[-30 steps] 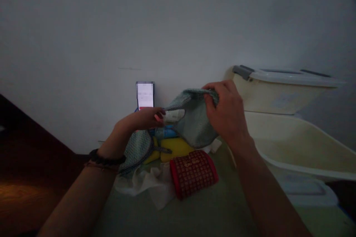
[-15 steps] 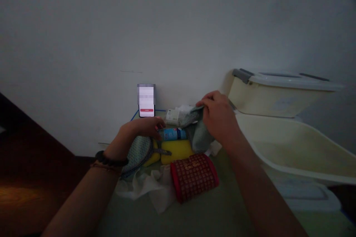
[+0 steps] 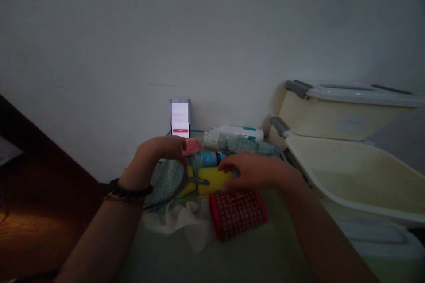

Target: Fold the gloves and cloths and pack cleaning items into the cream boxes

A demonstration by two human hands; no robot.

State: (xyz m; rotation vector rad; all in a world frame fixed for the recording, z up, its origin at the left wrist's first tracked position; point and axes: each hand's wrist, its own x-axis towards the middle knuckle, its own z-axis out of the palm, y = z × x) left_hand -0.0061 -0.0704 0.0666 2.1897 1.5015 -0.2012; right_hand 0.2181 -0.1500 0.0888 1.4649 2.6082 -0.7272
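My left hand [image 3: 165,148] hovers at the left of the pile, fingers curved down and apart. Its fingertips are beside a pink cloth-like item [image 3: 191,146] and the end of a clear bottle with a blue label [image 3: 209,159]; contact cannot be made out. My right hand [image 3: 250,170] is over a yellow sponge [image 3: 212,180], thumb and fingers apart with nothing between them. Behind it lies a grey-green cloth [image 3: 241,143]. A checked grey-green mitt-like piece [image 3: 166,180] with a loop lies below my left hand. A red checked pouch [image 3: 238,213] sits in front.
A phone [image 3: 180,119] with a lit screen leans on the wall. White bottles [image 3: 241,132] and a small pale container [image 3: 212,138] lie at the back. Crumpled white cloth [image 3: 189,225] is in front. An open cream storage bin [image 3: 352,172] stands at right, its lidded part raised behind.
My right hand has let go of the grey-green cloth, now lying at the back, and has moved down and left over the sponge. The view has shifted slightly.
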